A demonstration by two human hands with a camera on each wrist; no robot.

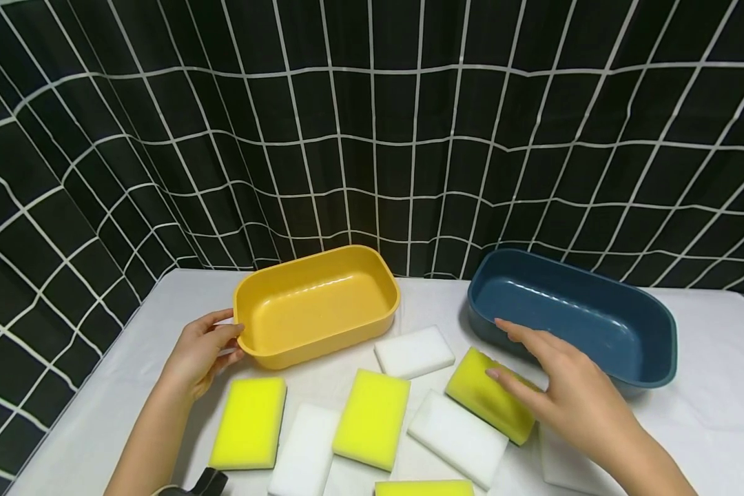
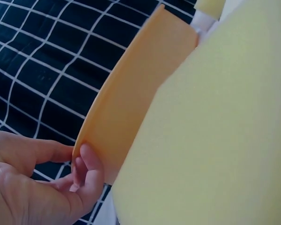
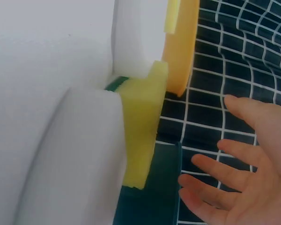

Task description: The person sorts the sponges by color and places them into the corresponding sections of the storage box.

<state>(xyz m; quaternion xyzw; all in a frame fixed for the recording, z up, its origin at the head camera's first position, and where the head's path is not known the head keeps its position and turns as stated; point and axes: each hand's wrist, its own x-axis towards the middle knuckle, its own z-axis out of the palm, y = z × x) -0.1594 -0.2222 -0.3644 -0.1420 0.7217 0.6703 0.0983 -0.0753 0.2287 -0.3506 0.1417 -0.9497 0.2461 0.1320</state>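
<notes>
Your left hand pinches the yellow oblong plastic tub by its rim; your right hand, fingers spread, hovers near a yellow rectangular foam sponge.

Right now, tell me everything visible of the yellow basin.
The yellow basin is smooth, glossy and plastic-looking: a rounded rectangle with low walls and a flat floor. It stands upright and empty on the white cloth, set at a slant, its right end nearer the grid-patterned curtain. The left hand grips its left end.
</notes>
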